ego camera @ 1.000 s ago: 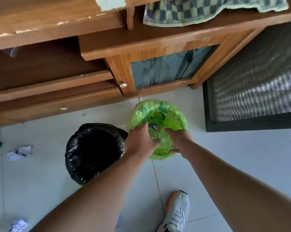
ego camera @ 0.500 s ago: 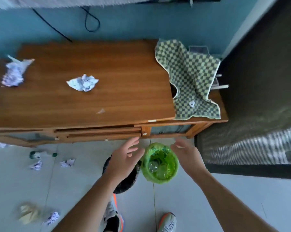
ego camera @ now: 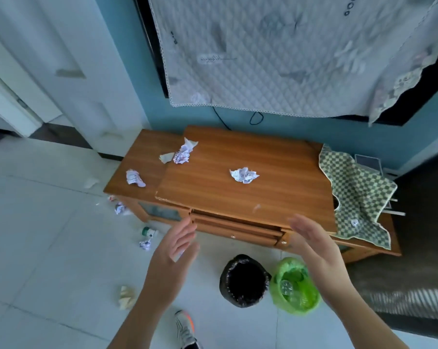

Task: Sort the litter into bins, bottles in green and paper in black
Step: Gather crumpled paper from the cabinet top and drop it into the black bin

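Observation:
A green-lined bin [ego camera: 295,285] stands on the floor with a clear plastic bottle [ego camera: 286,287] inside. Just left of it stands a black-lined bin [ego camera: 243,280]. My left hand [ego camera: 174,250] and my right hand [ego camera: 311,241] hover above the bins, palms facing each other, fingers spread, holding nothing. Crumpled paper balls lie on the wooden cabinet top: one near the middle [ego camera: 244,175], one at the back left [ego camera: 183,154], one on the lower left part [ego camera: 135,178]. A small bottle with a green cap [ego camera: 148,232] lies on the floor left of the cabinet.
The low wooden cabinet [ego camera: 238,197] stands against a blue wall, a checkered cloth [ego camera: 356,195] draped over its right end. More crumpled paper lies on the tiles: one ball [ego camera: 145,244], another [ego camera: 119,207] and a yellowish wad [ego camera: 126,297]. My shoe [ego camera: 185,328] shows below.
My hands have left the green bin and risen, now open and apart. The view has pulled back and upward, showing the whole cabinet and wall.

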